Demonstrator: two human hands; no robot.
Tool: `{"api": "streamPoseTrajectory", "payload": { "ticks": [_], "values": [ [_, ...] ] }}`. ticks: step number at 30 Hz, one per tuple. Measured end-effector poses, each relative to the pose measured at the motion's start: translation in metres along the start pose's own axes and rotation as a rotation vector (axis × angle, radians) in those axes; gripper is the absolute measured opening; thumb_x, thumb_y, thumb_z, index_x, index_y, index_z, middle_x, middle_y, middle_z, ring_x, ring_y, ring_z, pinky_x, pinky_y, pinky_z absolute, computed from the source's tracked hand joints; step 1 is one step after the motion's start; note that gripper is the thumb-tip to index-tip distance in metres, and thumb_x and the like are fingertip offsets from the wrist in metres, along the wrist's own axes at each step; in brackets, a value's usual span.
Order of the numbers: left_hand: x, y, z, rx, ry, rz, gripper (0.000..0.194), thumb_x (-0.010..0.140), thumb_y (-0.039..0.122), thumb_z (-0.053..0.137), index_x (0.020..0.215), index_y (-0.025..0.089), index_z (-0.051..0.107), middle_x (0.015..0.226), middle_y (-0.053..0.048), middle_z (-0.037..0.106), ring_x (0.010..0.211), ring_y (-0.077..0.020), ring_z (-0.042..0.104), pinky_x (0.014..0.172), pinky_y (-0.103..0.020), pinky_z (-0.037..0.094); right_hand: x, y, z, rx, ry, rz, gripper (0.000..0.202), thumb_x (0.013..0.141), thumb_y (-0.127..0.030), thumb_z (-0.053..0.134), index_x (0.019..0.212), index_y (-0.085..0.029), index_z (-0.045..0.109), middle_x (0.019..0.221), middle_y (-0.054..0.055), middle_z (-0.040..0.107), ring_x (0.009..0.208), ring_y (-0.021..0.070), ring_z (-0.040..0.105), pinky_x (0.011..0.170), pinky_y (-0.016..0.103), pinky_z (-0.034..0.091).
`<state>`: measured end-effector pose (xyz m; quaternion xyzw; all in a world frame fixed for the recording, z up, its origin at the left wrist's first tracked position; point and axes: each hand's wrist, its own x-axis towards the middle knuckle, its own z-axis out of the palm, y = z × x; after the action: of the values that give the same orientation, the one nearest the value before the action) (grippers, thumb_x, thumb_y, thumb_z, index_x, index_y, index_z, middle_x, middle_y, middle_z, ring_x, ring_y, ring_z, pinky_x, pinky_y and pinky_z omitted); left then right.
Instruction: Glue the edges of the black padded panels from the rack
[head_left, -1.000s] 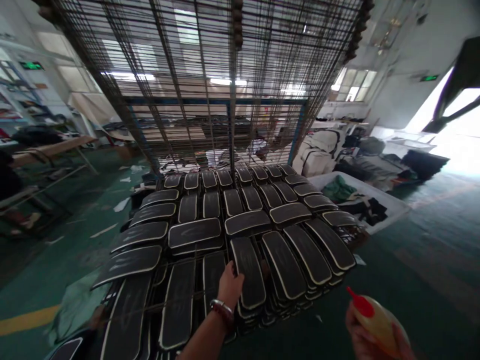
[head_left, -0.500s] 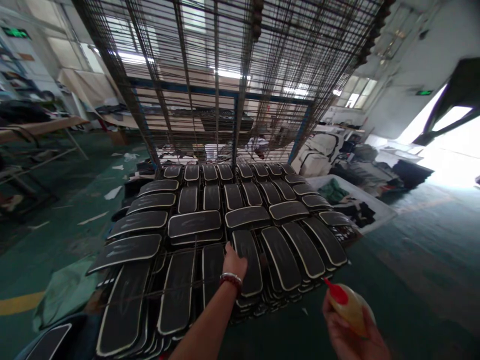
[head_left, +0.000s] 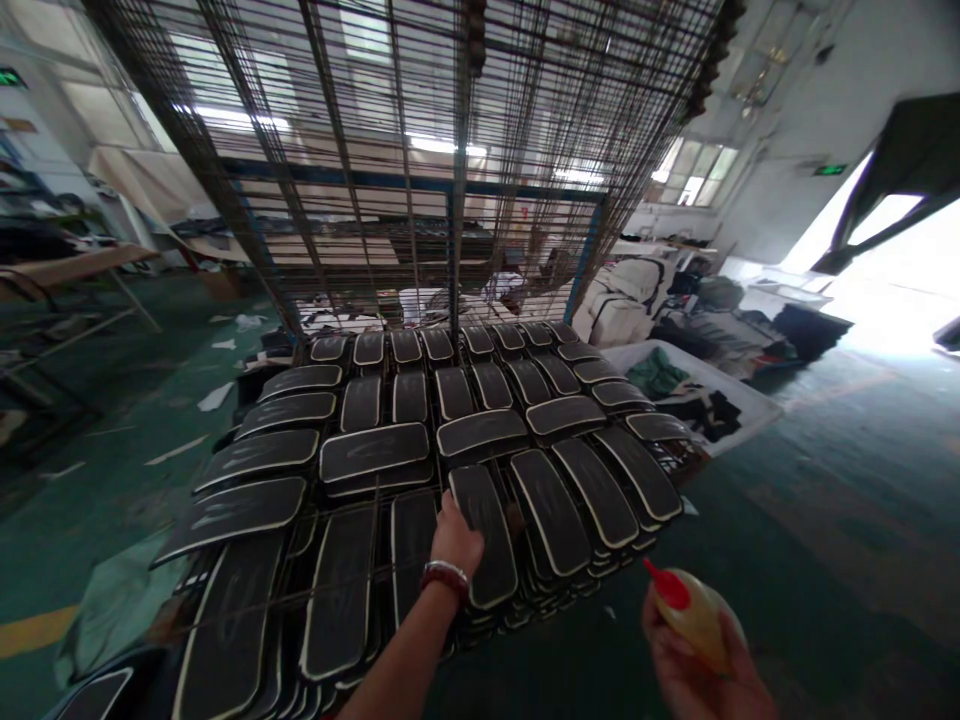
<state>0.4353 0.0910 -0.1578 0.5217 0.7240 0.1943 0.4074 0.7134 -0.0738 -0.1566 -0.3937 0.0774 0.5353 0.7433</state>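
Note:
Rows of dark, rounded panels with pale edges lie in stacks on a rack. My left hand, with a bracelet at the wrist, rests at the left edge of one dark panel in the front row; its fingertips are partly hidden, and whether they grip the panel is unclear. At the lower right, my right hand is wrapped round a yellowish squeeze bottle with a red nozzle. The nozzle points up and to the left, away from the panels' surfaces.
A wire-grid rack rises behind the panels. On the right stands a white bin with green and dark cloth. Green fabric lies at the lower left, and a table stands farther back.
The view has shifted slightly, so the rack and panels sit a little farther left. My left hand stays by the same panel, and my right hand still holds the bottle.

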Motion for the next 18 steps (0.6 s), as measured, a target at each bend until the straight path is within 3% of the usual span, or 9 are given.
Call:
{"api": "streamPoseTrajectory", "payload": {
  "ticks": [3,7,11,14,16,18],
  "values": [
    [-0.006,0.000,-0.002,0.042,0.010,0.062,0.078,0.084,0.000,0.059,0.156,0.000,0.028,0.146,-0.032,0.056,0.131,-0.0331,0.064,0.107,-0.037,0.049,0.000,0.001,0.004,0.013,0.047,0.008,0.042,0.079,-0.019,0.078,0.118,-0.023,0.063,0.117,0.011,0.069,0.096,0.0297,0.070,0.053,0.025,0.050],
    [-0.015,-0.004,-0.008,0.101,0.029,0.125,0.073,0.083,0.002,0.056,0.153,0.003,0.035,0.145,-0.032,0.055,0.125,-0.0372,0.066,0.104,-0.044,0.050,0.000,0.001,0.011,0.052,0.066,0.040,0.042,0.078,-0.016,0.075,0.118,-0.023,0.063,0.117,0.011,0.068,0.094,0.0286,0.069,0.052,0.024,0.050],
    [-0.031,-0.028,-0.033,0.105,0.069,0.173,0.059,0.087,0.008,0.053,0.145,0.011,0.048,0.151,-0.024,0.054,0.128,-0.0352,0.063,0.106,-0.044,0.049,-0.005,0.003,0.030,0.140,0.130,0.134,0.038,0.083,-0.013,0.068,0.119,-0.022,0.063,0.116,0.012,0.068,0.096,0.0305,0.069,0.051,0.026,0.052],
    [-0.044,-0.081,-0.075,0.065,0.110,0.149,0.052,0.090,0.016,0.051,0.142,0.014,0.050,0.147,-0.019,0.059,0.122,-0.0287,0.067,0.103,-0.039,0.054,-0.013,0.010,0.050,0.184,0.235,0.138,0.031,0.090,-0.013,0.057,0.118,-0.021,0.066,0.112,0.012,0.068,0.093,0.0299,0.068,0.046,0.025,0.054],
    [-0.052,-0.138,-0.115,0.023,0.206,0.075,0.046,0.088,0.021,0.051,0.134,0.018,0.055,0.137,-0.015,0.066,0.116,-0.0280,0.070,0.100,-0.040,0.056,-0.017,0.016,0.060,0.140,0.265,0.130,0.034,0.092,-0.012,0.051,0.121,-0.019,0.068,0.112,0.013,0.068,0.091,0.0288,0.068,0.045,0.026,0.057],
    [-0.061,-0.205,-0.161,0.022,0.325,-0.088,0.040,0.086,0.026,0.053,0.125,0.020,0.060,0.124,-0.013,0.074,0.109,-0.0293,0.073,0.096,-0.039,0.058,-0.019,0.022,0.069,0.097,0.260,0.120,0.043,0.090,-0.009,0.049,0.127,-0.020,0.068,0.114,0.013,0.069,0.092,0.0284,0.069,0.046,0.028,0.060]
  ]
}}
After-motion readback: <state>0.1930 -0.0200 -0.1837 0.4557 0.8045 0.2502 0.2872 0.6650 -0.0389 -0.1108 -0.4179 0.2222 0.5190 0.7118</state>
